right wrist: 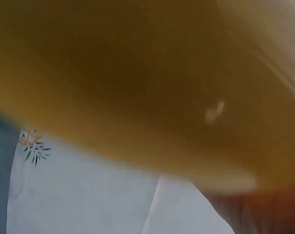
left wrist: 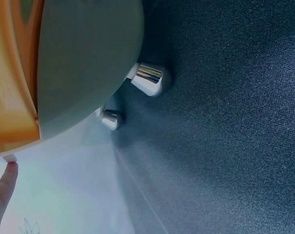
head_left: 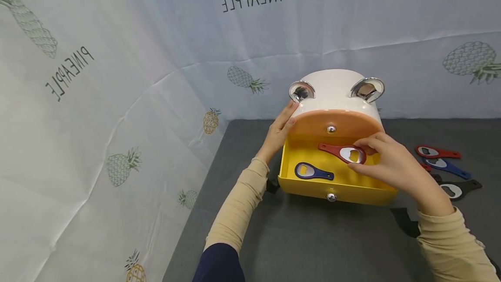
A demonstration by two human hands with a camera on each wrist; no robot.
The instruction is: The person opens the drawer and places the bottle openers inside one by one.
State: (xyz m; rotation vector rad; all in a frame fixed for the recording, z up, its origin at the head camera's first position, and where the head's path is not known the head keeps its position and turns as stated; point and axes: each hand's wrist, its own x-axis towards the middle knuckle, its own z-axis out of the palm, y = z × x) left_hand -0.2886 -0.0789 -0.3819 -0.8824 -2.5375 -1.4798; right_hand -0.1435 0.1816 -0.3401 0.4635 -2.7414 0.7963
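A white rounded cabinet (head_left: 332, 84) with an orange front stands on the grey tabletop, its lower yellow drawer (head_left: 305, 186) pulled out. With straight fingers, my left hand (head_left: 277, 134) rests against the cabinet's left side. Over the drawer's right part, my right hand (head_left: 395, 166) pinches the round head of a red bottle opener (head_left: 332, 149) between thumb and fingers. The opener's handle points left. Lying in the drawer is a blue bottle opener (head_left: 313, 171). The drawer's yellow wall (right wrist: 138, 97) fills much of the right wrist view, where the held opener is hidden.
To the right of the cabinet lie another red bottle opener (head_left: 446, 153), a blue one (head_left: 452, 168) and a black one (head_left: 463, 188). Shiny ear-like loops (head_left: 368, 89) top the cabinet; silver feet (left wrist: 150, 79) hold it up. Pineapple-print cloth (head_left: 188, 21) hangs behind and left.
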